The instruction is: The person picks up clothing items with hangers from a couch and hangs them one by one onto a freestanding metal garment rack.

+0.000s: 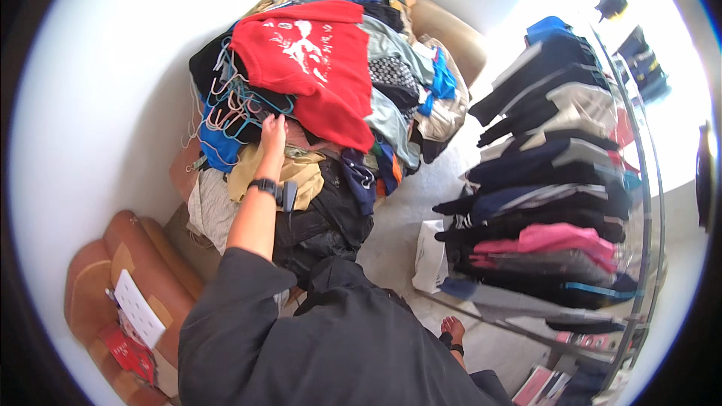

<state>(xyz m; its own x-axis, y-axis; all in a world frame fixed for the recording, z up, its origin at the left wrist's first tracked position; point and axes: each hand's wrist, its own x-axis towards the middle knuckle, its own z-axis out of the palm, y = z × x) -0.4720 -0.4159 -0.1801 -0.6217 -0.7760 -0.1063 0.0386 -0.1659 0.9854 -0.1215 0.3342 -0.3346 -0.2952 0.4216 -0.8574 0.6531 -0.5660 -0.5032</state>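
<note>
My left hand [274, 131] reaches out to the near edge of a bundle of pink, white and teal clothes hangers [232, 108]. Its fingers look bent, but whether they grip a hanger is too small to tell. A dark watch [264, 186] is on that wrist. Just beyond the hand, a red knit sweater [333, 73] with a white design lies spread over a large heap of clothes. Tan cloth [302, 175] and a black garment [321, 225] lie on the near side of the heap. My right hand is out of view.
A metal garment rack [643, 225] full of hanging clothes stands on the right, with a white bag [431, 256] beside it. A worn brown leather armchair [93, 279] is at lower left. Behind the heap shows a tan sofa arm [451, 34]. A foot [453, 328] shows below.
</note>
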